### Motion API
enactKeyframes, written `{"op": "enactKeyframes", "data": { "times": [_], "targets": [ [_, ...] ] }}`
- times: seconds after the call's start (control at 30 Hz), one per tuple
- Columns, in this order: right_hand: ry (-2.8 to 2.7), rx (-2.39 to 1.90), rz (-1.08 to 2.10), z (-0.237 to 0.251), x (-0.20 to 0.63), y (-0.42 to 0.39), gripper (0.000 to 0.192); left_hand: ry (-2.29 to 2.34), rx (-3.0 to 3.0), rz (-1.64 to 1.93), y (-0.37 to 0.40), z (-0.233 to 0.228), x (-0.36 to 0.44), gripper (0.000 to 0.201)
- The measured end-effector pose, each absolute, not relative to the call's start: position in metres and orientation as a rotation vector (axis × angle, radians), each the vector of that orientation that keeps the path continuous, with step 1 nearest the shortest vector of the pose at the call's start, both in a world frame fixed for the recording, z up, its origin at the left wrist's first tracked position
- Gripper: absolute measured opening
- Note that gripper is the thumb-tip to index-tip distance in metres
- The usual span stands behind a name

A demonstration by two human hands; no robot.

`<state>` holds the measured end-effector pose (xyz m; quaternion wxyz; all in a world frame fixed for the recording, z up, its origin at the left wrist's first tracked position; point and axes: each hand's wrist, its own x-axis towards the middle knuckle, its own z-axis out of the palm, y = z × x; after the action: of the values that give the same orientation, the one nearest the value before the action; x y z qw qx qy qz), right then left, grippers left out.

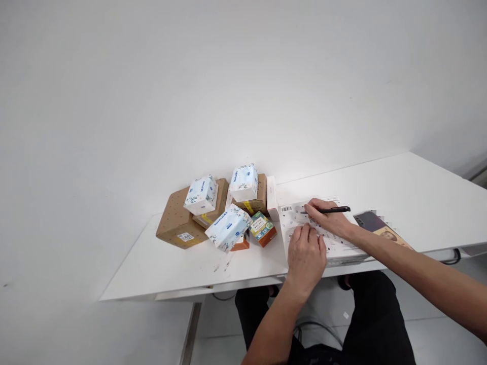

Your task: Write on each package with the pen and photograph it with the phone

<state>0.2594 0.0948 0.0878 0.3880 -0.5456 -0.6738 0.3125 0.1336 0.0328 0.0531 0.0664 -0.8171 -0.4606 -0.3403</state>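
My right hand [329, 219] holds a black pen [331, 210] with its tip on a printed paper form [294, 215] lying on the white table [182, 266]. My left hand [305, 253] rests flat on the lower part of the form, fingers together, holding it down. Left of the form lies a pile of goods: three white-and-blue tissue packs [227, 227], brown cardboard parcels [175, 224], and a small green-and-orange box [262, 228].
A narrow white box [271, 197] stands at the form's left edge. A dark phone [370, 220] and a brown booklet [393, 236] lie right of my right hand. The table backs onto a white wall; my legs in dark trousers are under the front edge.
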Motion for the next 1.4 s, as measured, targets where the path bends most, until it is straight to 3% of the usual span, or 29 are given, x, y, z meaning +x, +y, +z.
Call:
{"op": "enactKeyframes", "data": {
  "times": [0.97, 1.2, 1.4],
  "targets": [
    [-1.878, -1.404, 0.658, 0.083, 0.259, 0.100, 0.031, -1.370, -2.465, -1.040, 0.032, 0.053, 0.133, 0.020],
    [-1.396, -1.359, 0.815, 0.093, 0.268, 0.094, 0.032, -1.349, -2.455, -1.045, 0.032, 0.055, 0.133, 0.019],
    [-0.863, -1.295, 0.462, 0.075, 0.309, 0.080, 0.026, -1.310, -2.440, -1.043, 0.032, 0.050, 0.131, 0.017]
  ]
}}
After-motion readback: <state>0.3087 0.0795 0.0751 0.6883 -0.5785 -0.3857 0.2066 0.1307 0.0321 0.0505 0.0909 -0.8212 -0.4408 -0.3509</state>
